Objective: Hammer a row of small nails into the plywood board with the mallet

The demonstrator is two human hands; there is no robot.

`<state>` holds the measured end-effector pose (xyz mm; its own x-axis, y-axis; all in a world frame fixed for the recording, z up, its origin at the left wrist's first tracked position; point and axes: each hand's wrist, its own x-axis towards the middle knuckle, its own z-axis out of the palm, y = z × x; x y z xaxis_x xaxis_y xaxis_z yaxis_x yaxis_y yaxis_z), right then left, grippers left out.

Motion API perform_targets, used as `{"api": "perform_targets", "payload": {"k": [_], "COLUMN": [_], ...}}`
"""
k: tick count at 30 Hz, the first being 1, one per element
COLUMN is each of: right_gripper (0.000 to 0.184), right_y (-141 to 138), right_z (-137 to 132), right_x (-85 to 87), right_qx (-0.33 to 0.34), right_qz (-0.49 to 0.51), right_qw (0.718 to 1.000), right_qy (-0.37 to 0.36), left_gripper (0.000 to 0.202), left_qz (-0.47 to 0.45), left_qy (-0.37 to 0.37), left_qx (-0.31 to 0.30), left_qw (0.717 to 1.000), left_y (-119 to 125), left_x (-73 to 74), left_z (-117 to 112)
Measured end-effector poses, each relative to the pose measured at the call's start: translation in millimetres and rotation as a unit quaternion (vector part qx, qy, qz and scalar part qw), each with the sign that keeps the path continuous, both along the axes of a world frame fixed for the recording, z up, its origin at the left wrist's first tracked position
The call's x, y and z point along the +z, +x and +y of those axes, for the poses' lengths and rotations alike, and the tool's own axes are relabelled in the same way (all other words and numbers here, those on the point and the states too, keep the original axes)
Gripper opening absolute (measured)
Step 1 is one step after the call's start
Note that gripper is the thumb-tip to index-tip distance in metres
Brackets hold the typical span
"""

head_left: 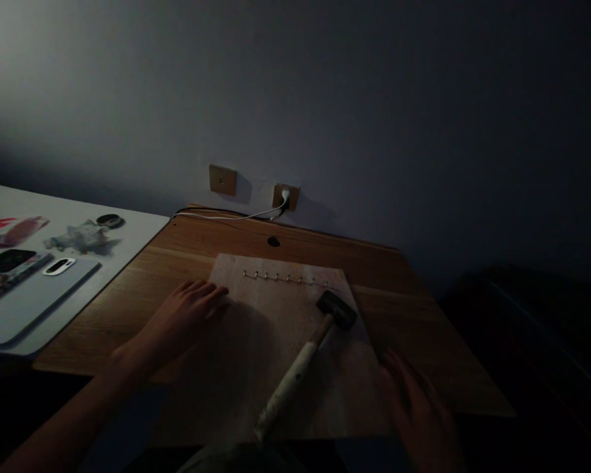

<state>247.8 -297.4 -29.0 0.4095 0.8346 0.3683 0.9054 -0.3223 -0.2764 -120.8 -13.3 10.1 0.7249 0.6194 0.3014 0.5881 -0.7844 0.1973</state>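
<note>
At centre bottom, the left hand [187, 315] lay open and flat on the left edge of the board [256, 355], the right hand [418, 407] open and empty by its right edge, likely steadying it, the hammer [300, 368] resting unheld below the nails [283, 278].

Hammer [303, 361] flat on wooden board [276, 309]

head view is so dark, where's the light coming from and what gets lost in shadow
Head view: dim overall, brightest at upper left on the wall and white table; the right side sinks to near black; the right hand is murky and soft; a shadow lies on the board beside the left hand; the nails catch glints.
</note>
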Motion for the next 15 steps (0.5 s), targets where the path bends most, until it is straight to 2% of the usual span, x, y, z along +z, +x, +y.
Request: {"api": "perform_targets", "payload": {"k": [2,4,8,12,15], "right_gripper": [0.038,0.038,0.031,0.012,0.017], "right_y": [-2.9,-2.3,6.9,12.8,12.3], "right_z": [28.3,61.7,133.7,194.4,221.6], "right_x": [19.2,39.3,68.8,76.1,70.9], "right_qx": [-0.007,0.009,0.053,0.107,0.12], "right_qz": [0.035,0.059,0.089,0.093,0.097], "right_qw": [0.999,0.998,0.994,0.985,0.976], "right_qy": [0.033,0.034,-0.02,-0.102,-0.156], "left_gripper": [0.03,0.033,0.03,0.032,0.034], "left_qz": [0.008,0.003,-0.025,-0.082,-0.128], "left_qy": [-0.03,-0.058,-0.123,-0.159,-0.196], "left_qx": [-0.024,-0.056,-0.108,-0.119,-0.108], "left_qw": [0.999,0.997,0.986,0.977,0.966], "left_y": [15.8,36.3,67.7,66.5,57.7], "left_x": [3.8,6.1,4.8,-4.1,-10.5], "left_z": [20.8,42.8,72.5,79.9,80.9]}}
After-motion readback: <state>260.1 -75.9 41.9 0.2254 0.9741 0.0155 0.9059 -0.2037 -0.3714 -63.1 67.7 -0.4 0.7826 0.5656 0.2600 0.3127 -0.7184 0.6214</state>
